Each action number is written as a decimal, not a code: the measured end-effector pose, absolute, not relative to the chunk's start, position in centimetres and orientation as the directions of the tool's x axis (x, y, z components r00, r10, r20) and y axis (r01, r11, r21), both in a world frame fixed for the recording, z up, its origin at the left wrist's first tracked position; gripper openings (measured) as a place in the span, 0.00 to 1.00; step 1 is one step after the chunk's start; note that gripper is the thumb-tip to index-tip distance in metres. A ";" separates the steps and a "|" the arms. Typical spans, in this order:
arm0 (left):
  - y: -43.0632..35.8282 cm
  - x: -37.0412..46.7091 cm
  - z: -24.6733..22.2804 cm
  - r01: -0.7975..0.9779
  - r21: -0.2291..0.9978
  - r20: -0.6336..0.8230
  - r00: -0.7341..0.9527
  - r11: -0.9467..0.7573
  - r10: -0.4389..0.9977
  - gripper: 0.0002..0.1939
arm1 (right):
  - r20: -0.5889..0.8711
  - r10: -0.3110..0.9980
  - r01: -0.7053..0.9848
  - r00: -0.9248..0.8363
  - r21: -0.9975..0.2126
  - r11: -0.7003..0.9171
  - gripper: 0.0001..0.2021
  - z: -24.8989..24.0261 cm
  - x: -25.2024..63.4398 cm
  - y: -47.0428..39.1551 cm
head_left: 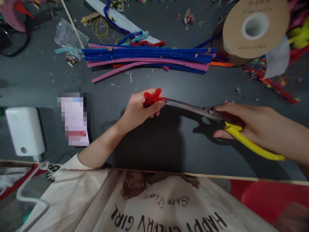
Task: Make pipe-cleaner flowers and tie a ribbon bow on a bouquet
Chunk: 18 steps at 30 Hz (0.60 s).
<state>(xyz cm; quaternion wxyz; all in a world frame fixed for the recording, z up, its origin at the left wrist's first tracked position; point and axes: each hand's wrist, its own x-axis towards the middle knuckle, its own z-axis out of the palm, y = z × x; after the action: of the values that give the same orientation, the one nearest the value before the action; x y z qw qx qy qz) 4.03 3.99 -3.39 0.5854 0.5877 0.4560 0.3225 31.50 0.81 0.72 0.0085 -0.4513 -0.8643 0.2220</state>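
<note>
My left hand (pixel 147 104) pinches a small red fuzzy piece (pixel 153 97) with looped, petal-like parts, over the dark table. In my right hand (pixel 256 124) are scissors (pixel 193 108) with yellow handles. The blades point left and look nearly closed, their tips at the right end of the red piece beside my left fingertips. Whether the tips touch or grip it is too small to tell. Beyond my hands lies a bundle of blue and pink pipe cleaners (pixel 149 56).
A phone (pixel 74 119) and a white power bank with a cable (pixel 25 131) lie at the left. A big spool (pixel 256 27) stands at the back right. Yarn scraps, a clear bag (pixel 70 35) and a thin stick lie at the back. The table edge runs in front of my torso.
</note>
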 end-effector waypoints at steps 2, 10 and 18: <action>4.0 4.0 -3.4 0.158 0.982 -0.156 0.380 0.102 0.912 0.08 | -0.198 0.794 0.786 -0.574 -0.407 0.466 0.32 0.8 31.3 0.9; 3.9 4.0 -3.5 0.167 0.979 -0.174 0.372 0.119 0.912 0.09 | -0.252 0.805 0.804 -0.537 -0.440 0.399 0.31 0.8 31.6 1.0; 4.0 4.1 -3.3 0.178 0.978 -0.173 0.384 0.111 0.907 0.08 | -0.287 0.809 0.830 -0.513 -0.408 0.381 0.33 0.9 31.5 0.9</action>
<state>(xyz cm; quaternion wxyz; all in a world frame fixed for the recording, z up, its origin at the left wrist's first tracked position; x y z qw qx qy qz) 4.05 3.96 -3.35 0.5867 0.5899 0.4599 0.3104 31.54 0.91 0.90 -0.0200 -0.4931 -0.8309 0.2572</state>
